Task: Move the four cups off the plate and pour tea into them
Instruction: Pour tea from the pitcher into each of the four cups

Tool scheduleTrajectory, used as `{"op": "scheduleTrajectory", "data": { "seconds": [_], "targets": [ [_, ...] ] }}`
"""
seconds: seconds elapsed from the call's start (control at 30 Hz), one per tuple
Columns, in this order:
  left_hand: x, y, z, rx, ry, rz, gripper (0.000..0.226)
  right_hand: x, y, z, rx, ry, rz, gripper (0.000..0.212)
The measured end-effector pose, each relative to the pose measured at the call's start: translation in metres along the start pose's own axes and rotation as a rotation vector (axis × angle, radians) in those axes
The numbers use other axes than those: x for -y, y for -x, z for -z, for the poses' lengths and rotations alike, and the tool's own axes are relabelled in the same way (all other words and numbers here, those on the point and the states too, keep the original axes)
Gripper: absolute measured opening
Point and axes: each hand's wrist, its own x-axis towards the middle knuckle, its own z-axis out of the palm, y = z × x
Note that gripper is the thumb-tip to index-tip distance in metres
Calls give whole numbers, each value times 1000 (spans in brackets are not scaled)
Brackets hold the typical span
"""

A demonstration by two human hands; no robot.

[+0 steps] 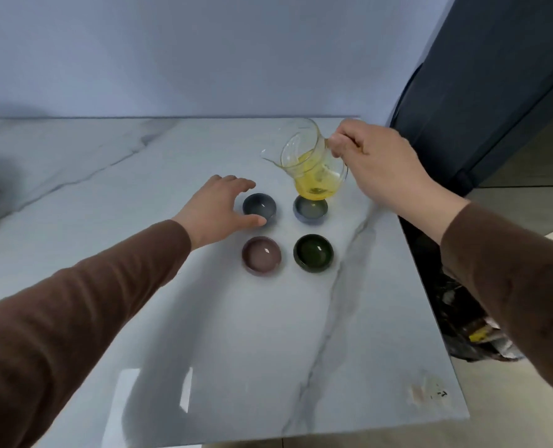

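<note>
Four cups (287, 233) sit squared on the worktop (204, 334) for pouring; right hand (376, 163) pinches the tilted pitcher (310, 163), left hand (221, 206) spread, steadying one.

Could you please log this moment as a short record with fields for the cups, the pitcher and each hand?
cups: four on the marble table, in a two-by-two square; dark grey cup, blue-grey cup, pink cup, green cup
plate: not in view
pitcher: glass pitcher, yellow tea inside, tilted, spout to the left
right hand: holds the pitcher's handle
left hand: fingers spread beside the dark grey cup; contact unclear
</note>
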Motion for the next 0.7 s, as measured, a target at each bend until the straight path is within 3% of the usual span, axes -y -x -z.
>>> {"op": "scheduleTrajectory", "data": {
  "seconds": [0.27, 0.7],
  "targets": [
    [12, -3, -14, -59, 78, -66, 65, -4, 0, -18, -18, 53, 88, 31],
    [20, -4, -27, -73, 266, -22, 59, 16, 9, -1, -21, 232, 155, 28]
  ]
}}
